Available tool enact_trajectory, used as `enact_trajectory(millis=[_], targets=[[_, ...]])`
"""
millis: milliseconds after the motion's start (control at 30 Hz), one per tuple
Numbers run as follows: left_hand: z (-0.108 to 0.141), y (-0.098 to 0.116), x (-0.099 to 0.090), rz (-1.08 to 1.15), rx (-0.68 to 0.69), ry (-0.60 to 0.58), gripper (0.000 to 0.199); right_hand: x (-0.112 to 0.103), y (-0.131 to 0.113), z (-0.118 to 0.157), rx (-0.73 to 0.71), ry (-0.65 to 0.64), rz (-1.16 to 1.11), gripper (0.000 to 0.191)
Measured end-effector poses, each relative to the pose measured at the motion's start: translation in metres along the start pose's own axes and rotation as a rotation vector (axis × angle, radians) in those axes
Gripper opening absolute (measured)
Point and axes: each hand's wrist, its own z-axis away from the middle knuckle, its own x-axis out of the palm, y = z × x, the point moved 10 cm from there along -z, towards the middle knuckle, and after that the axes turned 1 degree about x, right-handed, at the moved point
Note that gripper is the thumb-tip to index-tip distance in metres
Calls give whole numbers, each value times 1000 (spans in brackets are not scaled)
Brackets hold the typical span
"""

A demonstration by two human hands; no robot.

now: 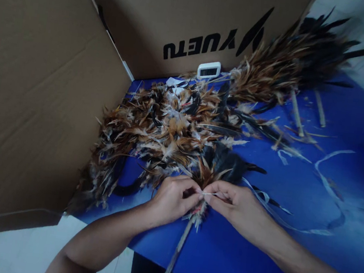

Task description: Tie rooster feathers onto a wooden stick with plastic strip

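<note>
Poking up from the bottom edge is a thin stick (177, 254), running over the rim of a blue desk (226, 258) to a feather bundle (214, 165) gathered at its upper end, with a bit of red showing just below the fingers. The left hand (174, 198) has thumb and finger pinched together on a thin pale strand (209, 194) right at that bundle, and the right hand (238, 206) is pinching the same strand, so the fingertips of both are pretty much meeting there. Off to the right, a loose pale ribbon (326, 178) curls across the desk. Just past the bundle there's a big messy pile of feathers (168, 137), brown, black and whitish, spread left toward the cardboard (34, 90). Further right, a couple of bare stick ends (297, 115) jut out from near a huge, bushy feather cluster (288, 65), kinda blurry at its tips. At the back, a little white device with a dark screen (209, 71) sits against the cardboard panel with upside-down YUETU lettering (197, 44).
</note>
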Motion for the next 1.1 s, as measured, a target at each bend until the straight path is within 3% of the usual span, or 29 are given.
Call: enact_trajectory(millis=[633,967,1100], targets=[[2,6,-1,-33,-7,39,8,-3,-5,2,-54,69,157,16],[5,23,-5,-27,202,144,7,-9,-16,6,-75,128,246,12],[6,26,-7,-4,228,164,6,-10,-18,7,-80,138,258,11]])
